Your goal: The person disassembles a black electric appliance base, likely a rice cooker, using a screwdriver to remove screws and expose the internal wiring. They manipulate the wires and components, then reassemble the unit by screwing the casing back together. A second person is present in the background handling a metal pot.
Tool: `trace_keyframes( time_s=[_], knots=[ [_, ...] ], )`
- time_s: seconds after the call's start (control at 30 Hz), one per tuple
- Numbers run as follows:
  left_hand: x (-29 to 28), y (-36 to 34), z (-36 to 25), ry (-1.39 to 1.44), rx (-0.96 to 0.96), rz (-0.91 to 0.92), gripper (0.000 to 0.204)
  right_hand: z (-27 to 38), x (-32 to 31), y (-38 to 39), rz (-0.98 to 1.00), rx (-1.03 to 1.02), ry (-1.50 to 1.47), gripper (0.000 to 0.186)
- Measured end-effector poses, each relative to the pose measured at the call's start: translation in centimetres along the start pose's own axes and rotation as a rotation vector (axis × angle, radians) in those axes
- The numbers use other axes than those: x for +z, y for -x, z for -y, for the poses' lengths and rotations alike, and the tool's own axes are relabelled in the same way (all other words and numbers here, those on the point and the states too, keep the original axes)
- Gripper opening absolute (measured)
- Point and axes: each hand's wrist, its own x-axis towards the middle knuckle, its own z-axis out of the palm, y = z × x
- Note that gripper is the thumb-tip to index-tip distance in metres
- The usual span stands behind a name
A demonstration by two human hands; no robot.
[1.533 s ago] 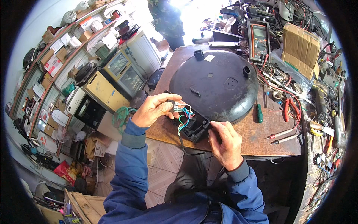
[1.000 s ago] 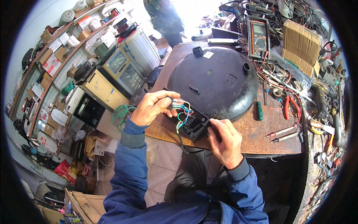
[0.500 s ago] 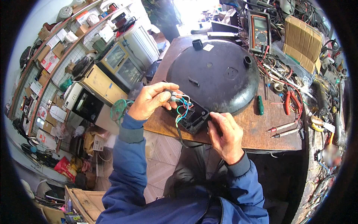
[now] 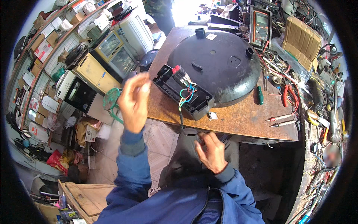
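Note:
A long black plastic housing, its inside facing up, lies at the table's near edge against a large black dome-shaped shell. Coloured wires run inside it to a small black part with red tips. My left hand is raised left of the housing, blurred, fingers stretched up with nothing visible in them. Below the table edge, my right hand has its fingers curled at the black cable coming from the housing. A small pale metal piece lies beside the housing.
On the wooden table are a green-handled screwdriver, red pliers and test probes. A multimeter stands behind, near tangled wires and a cardboard piece. A green stool stands left. A person is at the back.
My left hand has let go of the wired part and moved left. My right hand has left the housing and come down toward me. The housing now lies on the table.

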Motion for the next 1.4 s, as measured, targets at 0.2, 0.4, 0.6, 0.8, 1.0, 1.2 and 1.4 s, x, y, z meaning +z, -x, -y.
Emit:
trace_keyframes(
  time_s=[0.2, 0.4, 0.6, 0.8, 1.0, 1.2, 1.4],
  knots=[
    [-0.6, 17.0, 3.6, 0.109, -0.506, 0.042, 0.009, -3.3, 7.3, -0.5, 0.278, 0.116, 0.050, 0.050],
    [2.2, 23.8, 6.5, 0.059, -0.589, 0.204, 0.025, -2.5, 6.5, 0.4, 0.190, 0.074, 0.106, 0.039],
    [5.2, 30.9, 12.2, -0.033, -0.209, 0.855, 0.045, 2.7, 4.2, 2.0, 0.279, -0.145, 0.095, 0.032],
    [6.0, 32.3, 8.0, -0.144, 0.019, 0.796, 0.032, 5.2, 3.0, 0.8, 0.291, -0.134, 0.062, 0.032],
    [0.0, 23.6, 2.5, 0.735, -0.783, 0.781, 0.035, 2.5, -0.8, 2.6, 0.402, 0.066, -0.242, 0.068],
    [-0.9, 22.2, 1.8, 1.166, -0.884, 0.587, 0.039, 0.1, 0.9, 6.0, 0.684, 0.107, -0.306, 0.052],
    [-3.0, 20.1, 1.1, 0.828, -0.898, 0.448, 0.041, -3.1, 2.8, 10.1, 0.616, 0.278, -0.133, 0.026]
  ],
)
